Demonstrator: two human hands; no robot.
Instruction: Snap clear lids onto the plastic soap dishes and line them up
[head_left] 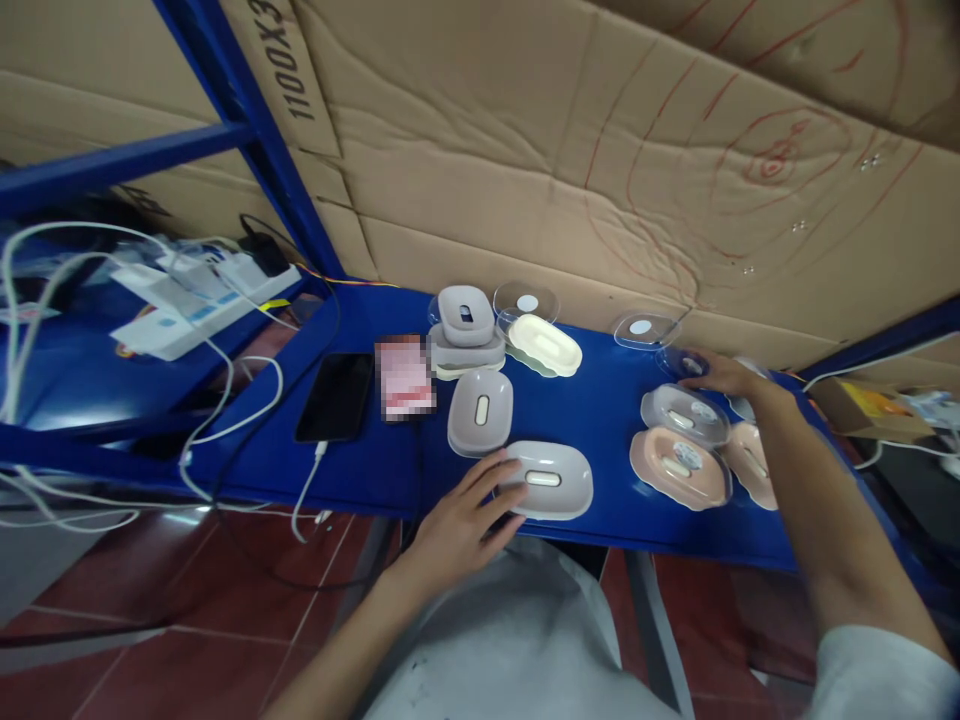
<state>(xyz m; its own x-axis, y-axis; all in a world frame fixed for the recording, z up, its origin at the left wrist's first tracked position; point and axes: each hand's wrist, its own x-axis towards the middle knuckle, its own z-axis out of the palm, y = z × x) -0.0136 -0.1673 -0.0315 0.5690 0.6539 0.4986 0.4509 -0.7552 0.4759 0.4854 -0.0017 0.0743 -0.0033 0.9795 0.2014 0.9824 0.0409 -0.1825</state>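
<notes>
My left hand [480,510], fingers spread, touches the left edge of a pale grey oval dish [566,497] near the table's front edge. Another grey dish [481,425] lies just behind it. At the back right, my right hand [716,375] reaches to a small clear lid [681,362]; its fingertips are at the lid's edge, and the hold looks like a pinch. In front of that hand are a grey dish with a clear lid [684,416] and a pink dish with a clear lid [664,475]. A second pink dish [752,468] is partly hidden by my right forearm.
Stacked grey dishes [466,345], a cream dish [545,345] and clear lids [526,303] stand along the cardboard wall [480,180]. A black phone [335,398] with a white cable and a power strip [202,315] are on the left. An open carton [862,410] stands right.
</notes>
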